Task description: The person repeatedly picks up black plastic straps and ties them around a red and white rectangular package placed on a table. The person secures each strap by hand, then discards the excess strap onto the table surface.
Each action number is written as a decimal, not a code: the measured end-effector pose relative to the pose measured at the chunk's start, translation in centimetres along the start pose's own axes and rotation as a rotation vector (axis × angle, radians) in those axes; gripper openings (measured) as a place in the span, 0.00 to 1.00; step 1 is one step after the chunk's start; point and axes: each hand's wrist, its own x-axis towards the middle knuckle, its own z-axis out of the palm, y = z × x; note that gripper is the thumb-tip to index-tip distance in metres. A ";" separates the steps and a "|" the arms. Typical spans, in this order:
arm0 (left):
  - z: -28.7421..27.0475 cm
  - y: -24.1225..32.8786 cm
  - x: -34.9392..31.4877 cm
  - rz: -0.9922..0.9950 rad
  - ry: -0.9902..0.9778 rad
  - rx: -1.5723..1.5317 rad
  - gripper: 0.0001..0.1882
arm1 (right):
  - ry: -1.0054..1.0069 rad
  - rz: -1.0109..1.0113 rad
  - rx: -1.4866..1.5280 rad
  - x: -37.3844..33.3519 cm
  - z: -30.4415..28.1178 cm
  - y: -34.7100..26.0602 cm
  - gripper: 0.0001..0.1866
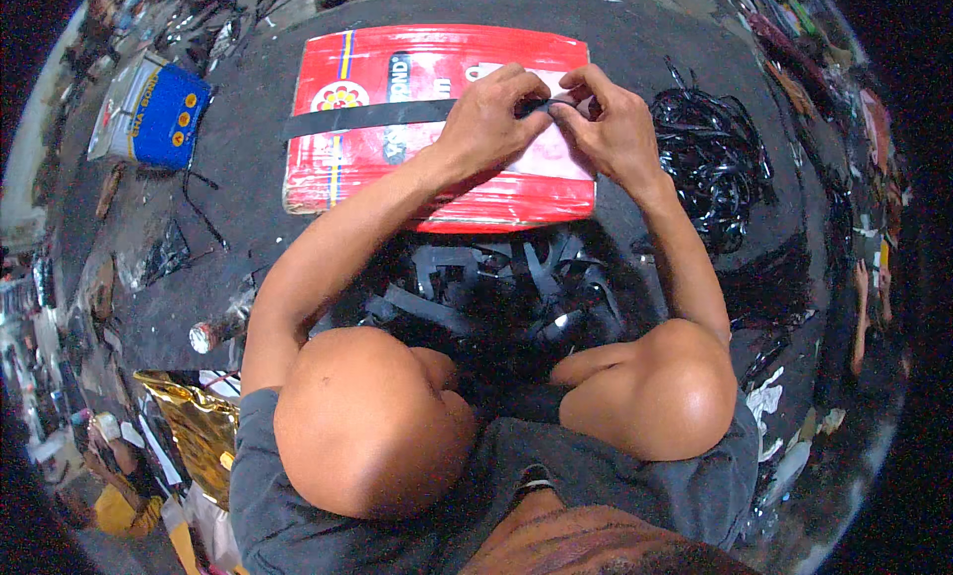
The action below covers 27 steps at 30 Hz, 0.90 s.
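A red, plastic-wrapped flat package (397, 193) lies in front of my knees. A flat black strip (367, 117) runs across its top from the left edge to my fingers. My left hand (496, 117) rests over the package's middle, thumb and fingers pinched on the strip. Just right of it, my right hand (613, 124) pinches the dark strip's end, with the thumb tips of both hands nearly meeting. The exact bit between the fingertips is small and partly covered. Loose black flat strips (452, 287) lie in a heap between the package and my legs.
A tangled pile of shiny thin black strips (710, 168) sits right of the package. At the left stands a blue and white container (164, 119). Gold foil (194, 426) lies beside my left leg. Scraps litter both sides of the dark floor mat (253, 193).
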 end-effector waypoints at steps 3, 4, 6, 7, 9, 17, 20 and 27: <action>0.3 0.0 -0.4 -0.005 0.014 0.033 0.09 | 0.103 -0.246 -0.092 -0.5 -0.1 0.6 0.10; 0.5 0.0 -0.5 0.001 0.014 0.043 0.09 | 0.101 -0.247 -0.106 -0.8 -0.2 0.8 0.09; 0.5 0.1 -0.3 0.021 0.017 0.072 0.08 | 0.105 -0.257 -0.132 -1.0 -0.4 0.9 0.09; 0.6 0.2 -0.4 0.029 0.026 0.102 0.07 | 0.108 -0.251 -0.124 -1.1 -0.4 1.0 0.09; 0.6 0.1 -0.6 0.056 0.037 0.111 0.08 | 0.117 -0.240 -0.103 -1.4 -0.5 1.0 0.09; 0.3 -0.2 -0.5 0.023 -0.001 0.053 0.09 | 0.083 -0.253 0.088 -1.4 -0.7 2.8 0.12; 0.3 -0.3 -0.3 -0.031 -0.010 0.007 0.09 | 0.128 -0.215 0.093 -1.5 -0.1 2.9 0.13; 0.3 -0.1 -0.1 -0.142 0.002 -0.074 0.08 | 0.157 0.029 0.255 -1.5 1.3 3.6 0.11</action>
